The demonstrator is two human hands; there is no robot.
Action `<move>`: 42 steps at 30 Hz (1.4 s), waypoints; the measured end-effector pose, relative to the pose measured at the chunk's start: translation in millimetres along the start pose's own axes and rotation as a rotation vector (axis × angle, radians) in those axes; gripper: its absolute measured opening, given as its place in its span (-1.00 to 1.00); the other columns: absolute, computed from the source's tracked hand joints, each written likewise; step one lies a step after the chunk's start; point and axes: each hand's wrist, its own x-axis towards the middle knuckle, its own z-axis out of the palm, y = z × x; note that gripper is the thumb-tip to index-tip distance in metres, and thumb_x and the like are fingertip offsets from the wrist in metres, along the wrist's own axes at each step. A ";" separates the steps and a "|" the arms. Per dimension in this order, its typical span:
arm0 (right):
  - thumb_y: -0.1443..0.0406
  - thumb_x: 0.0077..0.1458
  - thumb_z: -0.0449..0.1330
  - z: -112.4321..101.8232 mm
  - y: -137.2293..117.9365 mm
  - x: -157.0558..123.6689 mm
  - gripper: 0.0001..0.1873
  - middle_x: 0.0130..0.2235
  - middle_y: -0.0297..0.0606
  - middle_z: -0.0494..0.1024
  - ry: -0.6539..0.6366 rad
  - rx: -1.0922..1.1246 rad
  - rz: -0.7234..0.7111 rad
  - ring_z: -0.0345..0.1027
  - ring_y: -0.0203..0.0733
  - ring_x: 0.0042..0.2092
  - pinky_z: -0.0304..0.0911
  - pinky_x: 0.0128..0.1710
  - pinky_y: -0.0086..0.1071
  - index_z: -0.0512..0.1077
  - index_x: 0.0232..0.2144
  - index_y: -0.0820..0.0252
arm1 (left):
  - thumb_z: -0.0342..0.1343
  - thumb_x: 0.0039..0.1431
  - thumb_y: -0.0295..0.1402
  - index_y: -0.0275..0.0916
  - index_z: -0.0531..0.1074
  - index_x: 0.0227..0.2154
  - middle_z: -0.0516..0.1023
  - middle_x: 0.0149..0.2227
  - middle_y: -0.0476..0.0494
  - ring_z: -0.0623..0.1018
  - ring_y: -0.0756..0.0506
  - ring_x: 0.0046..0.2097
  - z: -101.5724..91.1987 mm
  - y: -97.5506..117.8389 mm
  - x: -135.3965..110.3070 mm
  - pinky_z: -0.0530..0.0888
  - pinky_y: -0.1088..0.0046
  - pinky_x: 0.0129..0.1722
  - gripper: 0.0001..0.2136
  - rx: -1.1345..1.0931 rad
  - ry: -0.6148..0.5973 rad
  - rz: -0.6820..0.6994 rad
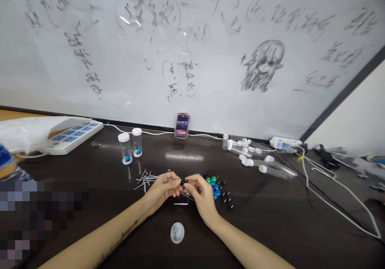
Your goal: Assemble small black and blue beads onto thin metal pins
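Both hands meet over the middle of the table around a small black part [183, 182], too small to make out fully. My left hand [164, 188] pinches at its left side, and my right hand [200, 194] has thumb and finger closed on its right side. Bent metal hex keys [147, 177] lie loose beyond my left hand, and a single hex key [181, 203] rests just below the fingers. Right of my right hand sit blue parts [215, 189], green parts [213, 178] and several black pieces [227, 198]. A small round whitish cup [177, 233] stands between my forearms.
Two clear tubes with white caps [126, 150] hold blue parts at the back left. More clear tubes [276, 170] and white caps [248, 161] lie back right. A phone [182, 125] leans on the whiteboard [210, 80]. Power strips [75, 136] and white cables [319, 192] flank the table.
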 end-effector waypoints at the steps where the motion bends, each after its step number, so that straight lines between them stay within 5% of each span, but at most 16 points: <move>1: 0.26 0.10 0.19 0.2 0.1 0.0 -0.90 -0.48 -0.36 0.45 -0.005 0.011 0.008 0.35 -0.27 -0.45 0.26 -0.45 -0.44 0.39 -0.33 0.18 | 0.22 0.05 -0.40 -0.34 0.41 -0.44 0.56 -0.49 -0.15 0.46 0.07 -0.53 0.1 -0.1 0.0 0.35 0.62 -0.51 -0.88 -0.001 -0.003 -0.003; 9: 0.15 0.18 0.09 1.5 1.0 0.3 -0.77 -0.53 -0.38 0.40 -0.046 0.052 0.042 0.28 -0.35 -0.57 0.17 -0.59 -0.50 0.34 -0.39 0.21 | 0.22 0.04 -0.38 -0.33 0.40 -0.45 0.56 -0.50 -0.14 0.46 0.06 -0.53 3.3 1.5 -1.5 0.36 0.60 -0.50 -0.87 0.013 0.002 -0.014; 14: 0.13 0.20 0.04 1.7 1.4 2.1 -0.77 -0.53 -0.42 0.35 -0.001 0.064 0.056 0.28 -0.33 -0.55 0.18 -0.57 -0.49 0.31 -0.27 0.17 | 0.24 0.02 -0.38 -0.32 0.40 -0.43 0.55 -0.50 -0.14 0.46 0.06 -0.52 3.5 2.1 -0.9 0.35 0.60 -0.49 -0.86 0.009 0.025 -0.011; 18: 0.12 0.20 0.04 0.6 1.8 3.2 -0.73 -0.57 -0.42 0.35 -0.023 0.031 0.072 0.24 -0.33 -0.56 0.15 -0.56 -0.48 0.31 -0.42 0.18 | 0.24 0.02 -0.38 -0.32 0.39 -0.44 0.55 -0.50 -0.14 0.46 0.05 -0.52 2.4 1.3 -0.4 0.35 0.60 -0.50 -0.86 0.022 0.026 -0.008; 25: 0.16 0.18 0.09 0.3 -0.4 1.7 -0.78 -0.55 -0.41 0.36 -0.029 0.027 0.049 0.26 -0.31 -0.52 0.15 -0.53 -0.48 0.32 -0.39 0.19 | 0.22 0.04 -0.39 -0.33 0.39 -0.43 0.55 -0.50 -0.14 0.46 0.06 -0.53 2.6 1.4 -1.2 0.35 0.61 -0.50 -0.87 0.020 0.014 -0.011; 42: 0.32 0.10 0.17 -0.7 1.1 2.6 -0.90 -0.27 -0.25 0.44 0.019 -0.102 -0.130 0.38 -0.19 -0.28 0.31 -0.28 -0.36 0.43 -0.28 0.15 | 0.26 -0.01 -0.36 -0.34 0.44 -0.46 0.55 -0.52 -0.11 0.45 0.07 -0.53 0.3 0.0 0.8 0.33 0.62 -0.52 -0.85 -0.001 0.061 0.006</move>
